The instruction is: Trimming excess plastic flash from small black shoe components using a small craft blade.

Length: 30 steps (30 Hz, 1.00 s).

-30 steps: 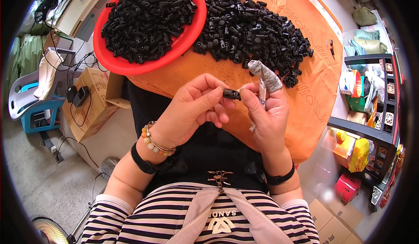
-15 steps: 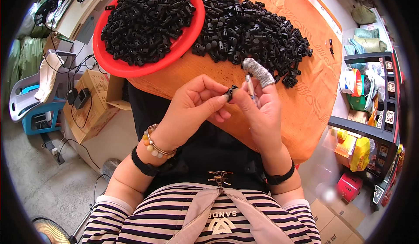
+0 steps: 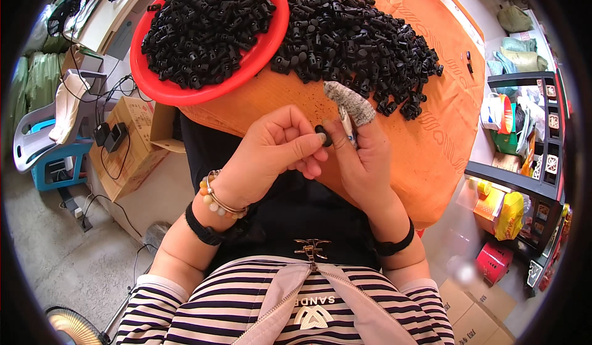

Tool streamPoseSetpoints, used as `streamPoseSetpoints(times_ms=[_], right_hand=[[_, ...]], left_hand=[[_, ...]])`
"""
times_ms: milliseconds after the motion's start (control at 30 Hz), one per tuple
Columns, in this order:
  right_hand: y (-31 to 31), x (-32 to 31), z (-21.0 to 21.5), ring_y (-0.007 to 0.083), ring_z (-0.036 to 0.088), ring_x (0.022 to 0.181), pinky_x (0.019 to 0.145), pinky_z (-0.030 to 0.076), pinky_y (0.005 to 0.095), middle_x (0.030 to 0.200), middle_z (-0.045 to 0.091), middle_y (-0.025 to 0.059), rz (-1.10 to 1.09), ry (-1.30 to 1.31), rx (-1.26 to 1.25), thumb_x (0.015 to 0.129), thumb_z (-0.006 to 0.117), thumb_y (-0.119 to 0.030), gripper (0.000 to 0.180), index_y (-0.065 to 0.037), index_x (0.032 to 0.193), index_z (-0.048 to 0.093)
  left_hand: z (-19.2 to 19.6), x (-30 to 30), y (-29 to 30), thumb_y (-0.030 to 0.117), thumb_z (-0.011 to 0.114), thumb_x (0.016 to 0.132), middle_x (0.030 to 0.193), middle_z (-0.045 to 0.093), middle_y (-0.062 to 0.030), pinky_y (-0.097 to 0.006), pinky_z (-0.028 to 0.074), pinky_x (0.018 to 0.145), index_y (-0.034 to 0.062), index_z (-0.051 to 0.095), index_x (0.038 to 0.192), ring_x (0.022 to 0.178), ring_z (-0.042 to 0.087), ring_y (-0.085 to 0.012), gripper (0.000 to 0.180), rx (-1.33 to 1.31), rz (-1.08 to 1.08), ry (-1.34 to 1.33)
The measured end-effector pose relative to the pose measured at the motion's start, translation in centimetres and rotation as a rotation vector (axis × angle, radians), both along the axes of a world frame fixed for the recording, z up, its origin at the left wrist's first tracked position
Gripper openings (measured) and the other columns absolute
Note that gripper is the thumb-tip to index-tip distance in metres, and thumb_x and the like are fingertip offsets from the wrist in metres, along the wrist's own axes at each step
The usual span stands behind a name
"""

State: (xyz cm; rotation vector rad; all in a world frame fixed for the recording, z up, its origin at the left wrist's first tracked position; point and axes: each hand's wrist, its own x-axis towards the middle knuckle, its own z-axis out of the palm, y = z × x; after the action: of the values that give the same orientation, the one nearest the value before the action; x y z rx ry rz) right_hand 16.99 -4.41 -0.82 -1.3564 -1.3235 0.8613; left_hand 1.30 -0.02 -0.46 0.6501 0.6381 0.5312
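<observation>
Between the thumb and fingertips of my left hand [image 3: 277, 144] is a small black cord lock [image 3: 324, 135], its round end showing. My right hand [image 3: 365, 163] is close beside it, thumb tip touching or almost touching the piece. A slim white tool with some blue [image 3: 347, 126] is pinched between the right thumb and index finger; its kind is hard to make out. A grey knitted sleeve [image 3: 351, 102] covers that index finger. Beyond my hands, a heap of black cord locks [image 3: 357, 42] spreads over the orange cloth [image 3: 425, 166].
A red round basin [image 3: 243, 76] full of more black cord locks stands at the far left of the table. Two small dark pieces [image 3: 469, 62] lie apart at the right. Left of the table are a cardboard box [image 3: 126, 153] and cables; a black shelf [image 3: 515, 181] stands right.
My right index finger has bent down and leftward over the cord lock, and the slim tool has tilted with it. The cord lock has turned in my fingers. My left hand has hardly moved.
</observation>
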Motion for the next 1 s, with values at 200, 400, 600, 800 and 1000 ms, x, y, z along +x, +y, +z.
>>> streamPoseSetpoints(times_ms=[200,400,600,800,1000], right_hand=[[0.2,-0.2,0.1,0.0064,0.055,0.074,0.065,0.045,0.0212,0.089,0.062,0.0071,-0.035,0.155,-0.044,0.084,0.058,-0.003,0.035,-0.001,0.118,0.052],[0.3,-0.3,0.1,0.0041,0.052,0.065,0.059,0.044,0.0200,0.080,0.062,0.0037,-0.011,0.023,-0.018,0.083,0.060,-0.002,0.034,-0.004,0.117,0.054],[0.2,0.0,-0.3,0.0046,0.053,0.082,0.071,0.044,0.0187,0.102,0.060,0.0040,-0.034,0.234,-0.100,0.086,0.061,-0.009,0.038,0.000,0.120,0.049],[-0.6,0.0,0.6,0.0050,0.052,0.083,0.072,0.044,0.0186,0.101,0.060,0.0064,0.106,0.428,-0.123,0.086,0.061,-0.011,0.036,0.001,0.118,0.050],[-1.0,-0.3,0.7,-0.0001,0.048,0.066,0.057,0.039,0.0151,0.086,0.063,0.0015,0.182,0.302,-0.188,0.085,0.062,-0.009,0.030,0.000,0.113,0.054]], left_hand=[[-0.1,0.0,0.3,0.012,0.053,0.089,0.082,0.060,-0.0065,-0.021,0.049,0.058,0.0068,0.046,0.102,0.065,0.058,-0.0100,0.015,-0.100,0.089,-0.119],[-1.3,-0.2,0.3,0.013,0.049,0.091,0.087,0.056,-0.0061,-0.021,0.047,0.057,0.0055,0.045,0.108,0.066,0.055,-0.0098,0.019,-0.038,0.078,-0.112],[-1.1,-0.7,0.9,0.014,0.048,0.091,0.085,0.055,-0.0077,-0.020,0.042,0.054,0.0048,0.041,0.117,0.065,0.053,-0.0096,0.028,-0.232,0.065,-0.309],[-1.3,-0.7,0.8,0.017,0.046,0.093,0.079,0.055,-0.0033,-0.020,0.044,0.054,0.0086,0.045,0.113,0.064,0.053,-0.0074,0.022,-0.283,0.092,-0.429],[-1.2,-0.8,0.7,0.018,0.043,0.095,0.074,0.051,0.0003,-0.019,0.037,0.049,0.0099,0.046,0.113,0.061,0.047,-0.0048,0.020,-0.227,0.084,-0.423]])
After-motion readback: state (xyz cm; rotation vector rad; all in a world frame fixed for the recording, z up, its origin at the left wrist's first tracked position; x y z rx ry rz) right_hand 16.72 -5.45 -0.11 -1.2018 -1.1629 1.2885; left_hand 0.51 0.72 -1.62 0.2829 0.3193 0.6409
